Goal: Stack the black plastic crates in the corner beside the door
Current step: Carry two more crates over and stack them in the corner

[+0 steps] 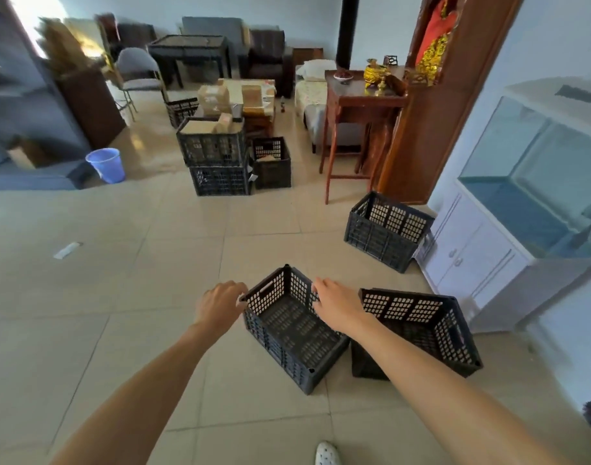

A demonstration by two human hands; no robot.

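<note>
Beige floor tiles held a black perforated plastic crate just beside a second black crate. Left hand and right hand gripped its opposite rims. Empty, it looked light and rigid, so the rims seemed the best hold.

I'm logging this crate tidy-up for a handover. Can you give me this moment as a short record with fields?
held: empty black plastic lattice crate, nearest the person
left hand: grips its left rim corner
right hand: grips its right rim
beside it: second empty black plastic crate, close on its right
farther right: third empty black plastic crate beside the white cabinet
back: two stacked black plastic crates, cardboard boxes in the top one
other: blue plastic bucket, far left
</note>
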